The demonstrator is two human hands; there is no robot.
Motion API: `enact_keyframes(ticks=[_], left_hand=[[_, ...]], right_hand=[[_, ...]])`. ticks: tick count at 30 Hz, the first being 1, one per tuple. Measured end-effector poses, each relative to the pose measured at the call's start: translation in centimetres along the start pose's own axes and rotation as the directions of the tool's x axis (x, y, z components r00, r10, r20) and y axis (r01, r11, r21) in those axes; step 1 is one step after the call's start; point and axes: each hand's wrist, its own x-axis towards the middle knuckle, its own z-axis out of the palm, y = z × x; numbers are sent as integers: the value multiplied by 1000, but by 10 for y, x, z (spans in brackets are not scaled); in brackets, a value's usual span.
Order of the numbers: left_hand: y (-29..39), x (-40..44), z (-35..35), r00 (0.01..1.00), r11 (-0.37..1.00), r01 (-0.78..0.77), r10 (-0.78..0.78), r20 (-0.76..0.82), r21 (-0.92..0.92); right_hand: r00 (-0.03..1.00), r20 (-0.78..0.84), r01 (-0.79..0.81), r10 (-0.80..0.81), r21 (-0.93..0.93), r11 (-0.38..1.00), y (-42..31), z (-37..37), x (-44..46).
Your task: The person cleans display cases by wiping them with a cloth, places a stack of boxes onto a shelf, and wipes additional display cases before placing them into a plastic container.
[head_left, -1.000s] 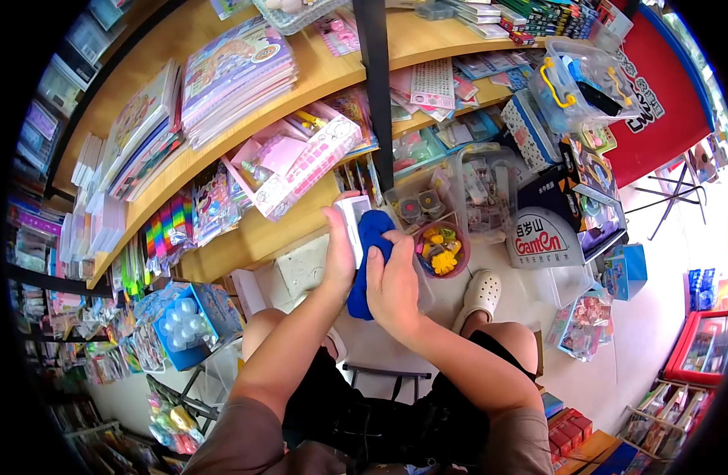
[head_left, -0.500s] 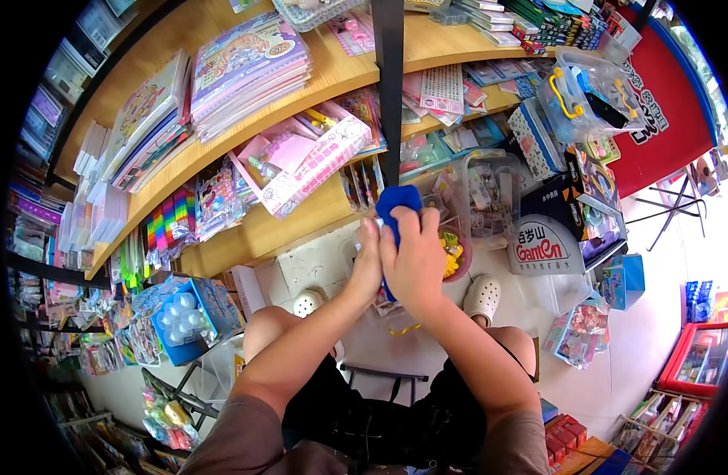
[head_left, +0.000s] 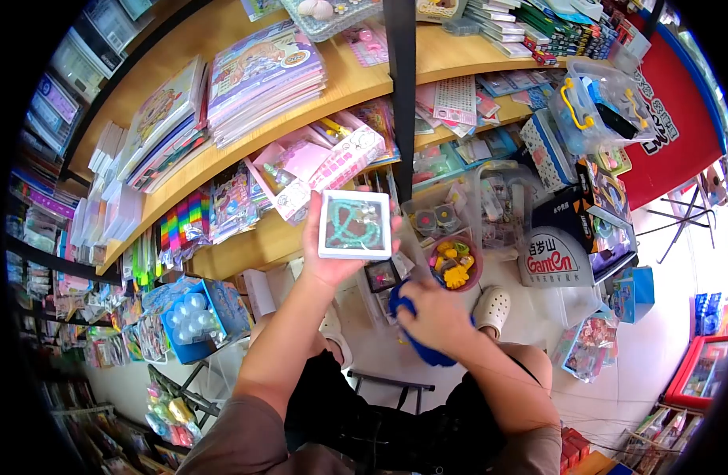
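A white-framed clear display box [head_left: 354,252] lies in my left hand [head_left: 330,269], its window facing up. Inside it shows a coiled string of green beads [head_left: 356,229]. Fingers wrap the box's left and right sides. Lower and to the right, my right hand [head_left: 441,317] is closed on a blue cloth [head_left: 427,348], which hangs down over my lap side. Just beyond the cloth stands a pink bowl [head_left: 476,273] with yellow flower-shaped pieces [head_left: 456,275]. A small dark-framed box [head_left: 382,275] sits between my two hands, lower down.
Wooden shelves [head_left: 221,170] with stacked booklets [head_left: 261,79] curve across the front, split by a black post [head_left: 403,103]. Clear bins [head_left: 502,206] and a Ganten carton [head_left: 555,257] stand to the right. A blue box of clear balls [head_left: 193,321] is at left.
My hands have moved apart. The left one now holds the display box uncovered, raised and further left; the right has drawn the blue cloth down and right. The view has shifted slightly.
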Motion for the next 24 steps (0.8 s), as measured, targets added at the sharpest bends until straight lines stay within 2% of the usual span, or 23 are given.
enact_keyframes(ticks=[2,4,6,8,10,13,15,18,19,20,22,24], left_hand=[[-3,-1,-4,997,997,67,-66,32,-36],[-7,-3,1,993,991,115,-115,-3,-65],[-11,-3,2,989,988,147,-147,-10,-39],[-16,-1,2,982,982,187,-188,-20,-33],[-20,0,1,972,973,228,-230,-39,-44],[-28,2,-3,949,949,314,-315,-37,-20],[-33,4,-9,936,936,351,-350,-39,27],[-46,2,-4,905,934,355,-336,-259,30],[-50,1,-1,910,921,379,-353,-219,88],[-54,0,2,894,914,386,-339,-292,121],[-66,-3,9,853,895,406,-298,-429,185],[-72,-6,12,834,878,432,-302,-461,207]], right_hand=[[983,-178,-26,38,69,997,15,-20,3],[929,-369,78,-12,163,984,28,-42,8],[859,-504,206,-90,179,962,40,-59,12],[834,-546,272,-78,284,919,40,-72,11],[850,-526,222,-31,304,926,42,-78,9],[808,-588,281,-46,315,906,33,-79,13],[770,-615,334,-169,164,928,29,-75,19],[763,-580,362,-287,15,932,24,-66,28],[766,-545,376,-340,-50,925,23,-64,30],[768,-507,390,-391,-114,914,22,-61,33],[738,-504,397,-449,-214,892,18,-51,40],[738,-504,381,-449,-238,894,18,-43,43]])
